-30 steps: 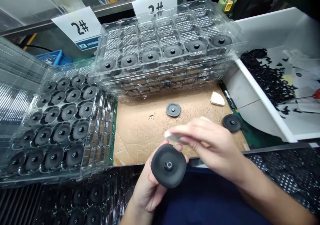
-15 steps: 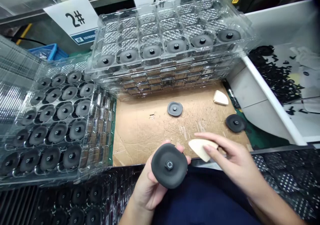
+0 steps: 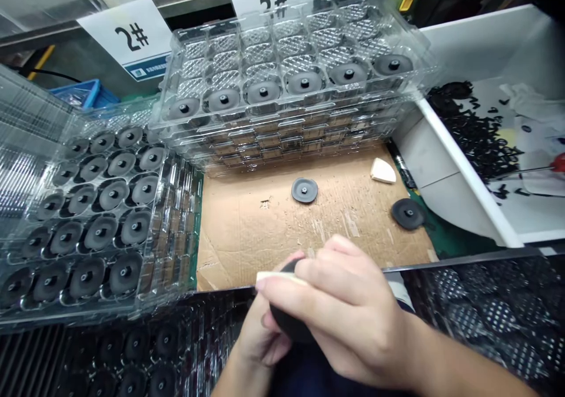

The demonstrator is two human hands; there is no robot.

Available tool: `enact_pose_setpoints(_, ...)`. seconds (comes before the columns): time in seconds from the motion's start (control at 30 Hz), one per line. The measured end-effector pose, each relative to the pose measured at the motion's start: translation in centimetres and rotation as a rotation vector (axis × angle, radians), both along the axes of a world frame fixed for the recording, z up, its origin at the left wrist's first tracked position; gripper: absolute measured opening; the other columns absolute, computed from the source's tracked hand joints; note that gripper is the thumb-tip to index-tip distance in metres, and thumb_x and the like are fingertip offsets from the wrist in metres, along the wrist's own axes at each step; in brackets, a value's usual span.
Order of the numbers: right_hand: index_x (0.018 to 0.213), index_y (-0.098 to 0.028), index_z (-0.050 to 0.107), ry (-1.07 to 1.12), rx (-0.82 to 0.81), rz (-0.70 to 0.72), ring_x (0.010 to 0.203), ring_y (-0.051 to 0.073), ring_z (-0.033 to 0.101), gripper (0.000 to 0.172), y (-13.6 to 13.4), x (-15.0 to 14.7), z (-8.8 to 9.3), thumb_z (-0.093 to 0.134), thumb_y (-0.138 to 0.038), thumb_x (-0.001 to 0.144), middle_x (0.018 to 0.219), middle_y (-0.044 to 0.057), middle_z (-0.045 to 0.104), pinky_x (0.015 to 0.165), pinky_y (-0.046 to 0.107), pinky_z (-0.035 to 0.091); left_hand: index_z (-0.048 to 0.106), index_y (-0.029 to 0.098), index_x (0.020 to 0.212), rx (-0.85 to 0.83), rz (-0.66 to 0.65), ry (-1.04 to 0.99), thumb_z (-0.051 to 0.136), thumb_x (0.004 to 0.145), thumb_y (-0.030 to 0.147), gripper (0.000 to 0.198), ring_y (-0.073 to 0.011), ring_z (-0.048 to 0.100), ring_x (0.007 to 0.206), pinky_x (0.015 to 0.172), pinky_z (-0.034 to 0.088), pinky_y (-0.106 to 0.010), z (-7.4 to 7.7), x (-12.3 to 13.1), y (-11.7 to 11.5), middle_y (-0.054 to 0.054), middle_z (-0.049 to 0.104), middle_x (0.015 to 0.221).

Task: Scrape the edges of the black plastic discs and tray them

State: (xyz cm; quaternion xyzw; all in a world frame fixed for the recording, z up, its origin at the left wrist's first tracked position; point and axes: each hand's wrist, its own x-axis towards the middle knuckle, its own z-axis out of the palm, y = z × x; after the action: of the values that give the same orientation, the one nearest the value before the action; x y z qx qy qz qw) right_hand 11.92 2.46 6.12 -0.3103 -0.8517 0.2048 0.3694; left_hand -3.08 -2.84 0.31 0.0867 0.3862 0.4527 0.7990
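Note:
My left hand (image 3: 256, 332) grips a black rounded disc (image 3: 290, 324) low at the front of the head view. Across the disc lies my right hand (image 3: 353, 308), its fingers closed on a cream wedge-shaped pad (image 3: 281, 275) that is pressed against the disc's face. Only a thin edge of the pad shows, and the disc's central stub is hidden behind my right hand. On the cardboard (image 3: 238, 226) beyond my hands lies a smaller-looking grey disc (image 3: 304, 190) with a hub. Another cream wedge (image 3: 383, 171) and a black disc (image 3: 408, 213) lie at the right.
Clear plastic trays (image 3: 273, 126) are stacked at the back, discs along the front row. A second tray stack (image 3: 152, 255) full of discs stands left. At right, a white bin (image 3: 468, 173) holds small black parts (image 3: 474, 138) and a red-handled tool (image 3: 558, 162).
My right hand has moved left with the cream pad and brought it onto the disc. The left hand still holds the disc, now turned more edge-on. The view has shifted slightly.

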Motion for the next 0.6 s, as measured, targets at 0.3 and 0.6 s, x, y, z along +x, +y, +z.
enact_pose_setpoints(0.3, 0.097, -0.026, 0.067, 0.295, -0.576, 0.078, 0.064, 0.012, 0.064, 0.018, -3.9, 2.9, -2.9, 0.051, -0.026, 0.090, 0.078, -0.001, 0.072, 0.060, 0.021, 0.048, 0.066, 0.033, 0.108, 0.264, 0.219, -0.121, 0.082, 0.058, 0.032, 0.053, -0.0194, 0.066, 0.102, 0.091, 0.049, -0.025, 0.2, 0.2, 1.0, 0.004, 0.071, 0.111)
enact_pose_setpoints(0.6, 0.109, -0.032, 0.064, 0.156, -0.528, -0.418, 0.088, 0.014, 0.066, 0.023, -2.3, 3.5, -1.8, 0.055, -0.025, 0.089, 0.105, -0.002, 0.070, 0.069, 0.021, 0.052, 0.067, 0.032, 0.106, 0.244, 0.201, -0.141, 0.082, 0.059, 0.018, 0.051, -0.0163, 0.067, 0.100, 0.087, 0.051, -0.020, 0.7, 1.0, 0.9, 0.005, 0.072, 0.109)
